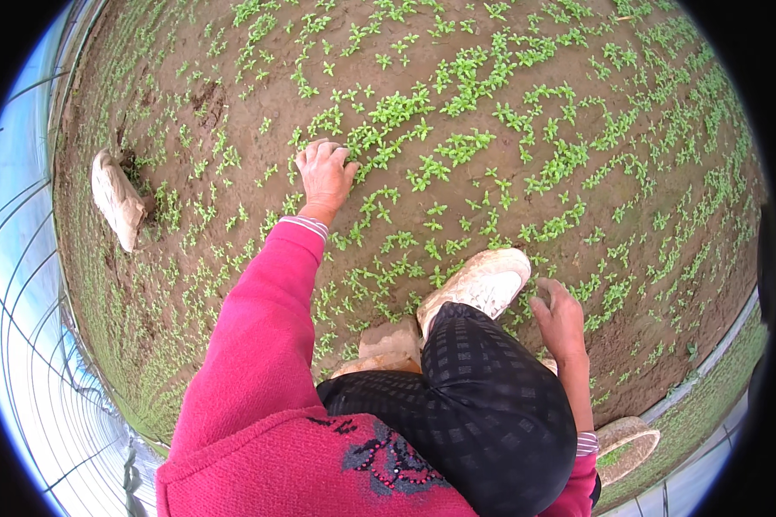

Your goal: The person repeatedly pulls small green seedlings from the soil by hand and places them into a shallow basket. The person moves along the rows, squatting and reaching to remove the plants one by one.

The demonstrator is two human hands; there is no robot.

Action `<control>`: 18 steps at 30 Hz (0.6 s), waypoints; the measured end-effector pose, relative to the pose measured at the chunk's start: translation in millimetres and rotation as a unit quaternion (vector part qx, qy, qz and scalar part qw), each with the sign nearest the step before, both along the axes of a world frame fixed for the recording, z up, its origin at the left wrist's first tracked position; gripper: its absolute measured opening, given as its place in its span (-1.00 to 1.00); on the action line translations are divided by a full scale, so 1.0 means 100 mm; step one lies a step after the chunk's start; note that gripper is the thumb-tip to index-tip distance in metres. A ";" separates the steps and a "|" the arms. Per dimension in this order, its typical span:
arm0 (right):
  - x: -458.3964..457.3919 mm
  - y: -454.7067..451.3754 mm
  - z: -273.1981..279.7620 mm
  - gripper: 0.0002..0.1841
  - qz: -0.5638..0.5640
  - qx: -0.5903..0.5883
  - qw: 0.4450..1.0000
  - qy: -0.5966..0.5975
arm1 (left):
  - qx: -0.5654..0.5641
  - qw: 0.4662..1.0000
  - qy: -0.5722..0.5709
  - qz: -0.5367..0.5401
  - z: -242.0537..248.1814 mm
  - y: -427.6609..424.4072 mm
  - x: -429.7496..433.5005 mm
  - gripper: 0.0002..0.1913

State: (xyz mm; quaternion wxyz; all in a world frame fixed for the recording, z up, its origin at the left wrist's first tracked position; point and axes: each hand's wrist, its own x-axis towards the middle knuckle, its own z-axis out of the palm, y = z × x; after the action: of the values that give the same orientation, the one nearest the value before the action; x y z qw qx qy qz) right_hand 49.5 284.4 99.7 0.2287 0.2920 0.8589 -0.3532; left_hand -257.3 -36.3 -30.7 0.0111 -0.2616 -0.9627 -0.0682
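Observation:
Rows and clumps of small green seedlings (401,108) grow from damp brown soil (362,71). My left hand (326,171) reaches down to the soil at upper centre, its fingers curled at the edge of a seedling clump; whether they hold anything cannot be made out. Low beside the muddy white shoe (491,284), my right hand (558,316) hangs over seedlings with bent fingers, their tips partly hidden. Anything inside that hand does not show.
A mud-coated pale object (116,200) lies on the soil at the left. A round container (627,446) with some greenery inside stands at lower right. A brick-like block (388,339) is beside the shoe. Hoops and plastic film (19,258) line the left side; a pale border strip (705,368) edges the bed.

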 end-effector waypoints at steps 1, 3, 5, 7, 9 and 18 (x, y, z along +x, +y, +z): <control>-0.01 0.00 0.00 -0.65 0.001 -0.002 1.000 0.004 | 0.005 1.000 0.001 -0.001 -0.01 0.01 0.01 -0.77; -0.02 -0.01 -0.01 -0.65 -0.003 -0.007 1.000 0.003 | -0.012 1.000 0.004 0.005 -0.05 0.03 0.00 -0.79; -0.03 -0.01 -0.01 -0.65 -0.007 -0.012 1.000 0.002 | -0.003 1.000 0.015 0.010 -0.09 0.03 -0.03 -0.82; -0.03 0.00 -0.02 -0.65 -0.011 -0.016 1.000 0.001 | 0.021 0.999 0.016 0.019 -0.09 0.01 -0.07 -0.84; -0.04 0.00 -0.03 -0.63 -0.010 -0.012 1.000 -0.001 | 0.063 0.996 0.021 0.057 0.00 0.01 -0.08 -0.87; -0.63 -0.28 -0.35 -0.45 -0.406 -0.521 0.750 -0.019 | 0.237 0.947 -0.073 -0.206 0.80 1.10 1.16 -0.79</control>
State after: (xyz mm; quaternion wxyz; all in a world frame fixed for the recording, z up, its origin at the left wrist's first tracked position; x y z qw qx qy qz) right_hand -13.6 256.2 64.5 0.1965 0.4550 0.3375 -0.8003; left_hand -141.6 73.5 49.1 -0.0122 -0.4385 -0.8421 -0.3139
